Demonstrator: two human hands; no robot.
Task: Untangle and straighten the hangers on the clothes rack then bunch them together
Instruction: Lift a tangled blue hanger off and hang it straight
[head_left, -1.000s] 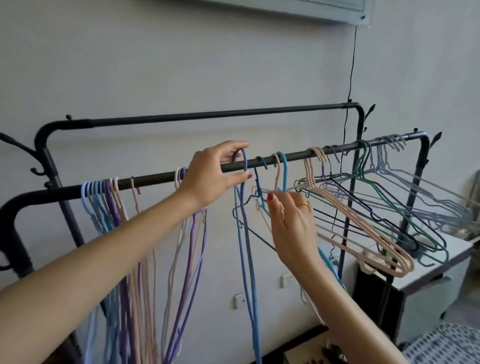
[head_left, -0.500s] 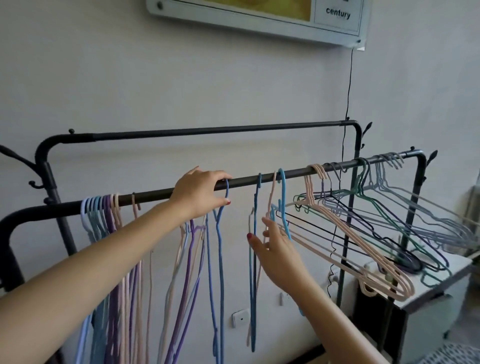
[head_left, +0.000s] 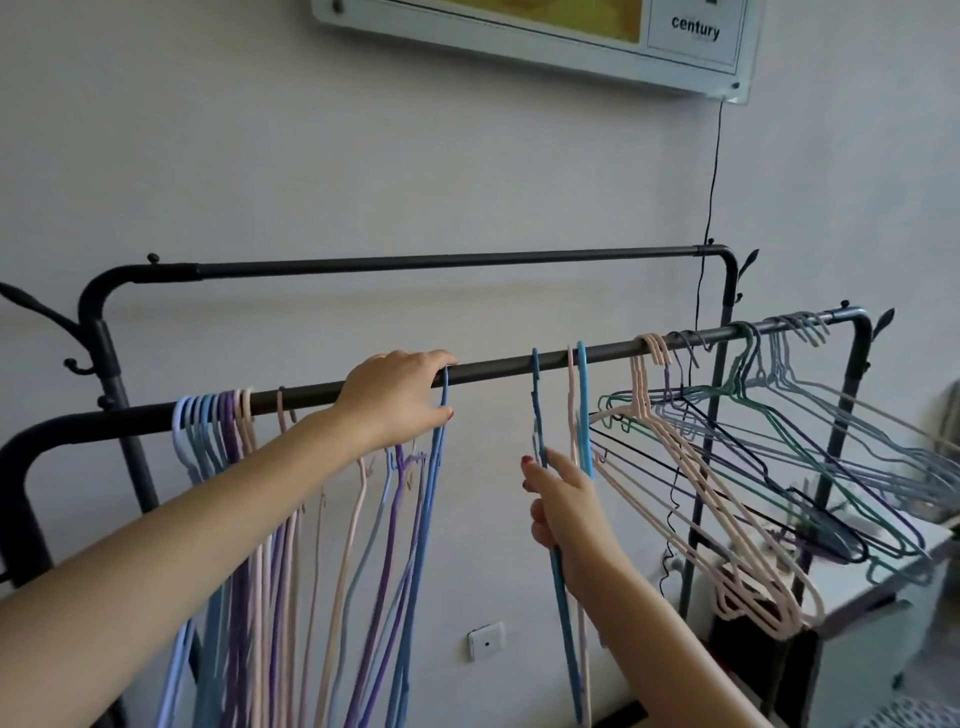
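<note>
the front rail (head_left: 498, 371) of the black clothes rack carries all the hangers. on the left hang the straightened hangers (head_left: 218, 431), edge-on and close together. the left hand (head_left: 397, 402) lies over the rail, its grip pinching the hook of a blue hanger (head_left: 439, 447) at the right edge of that set. the right hand (head_left: 563, 506) sits below the rail, its grip closed around the neck of a darker blue hanger (head_left: 536, 395), with a pink hanger (head_left: 571, 405) and a light blue hanger (head_left: 583, 410) just beside it. further right, the tangled hangers (head_left: 769, 467) in pink, green, black and grey lie splayed and crossed through one another.

assessment: the hangers appear thin, light and springy, likely coated wire; they should slide readily along the rail but snag at shoulder notches. best hold is judged to be at the hook or neck, where one pull steers the whole frame. pulling on a lower bar risks dragging neighbours along.
</note>
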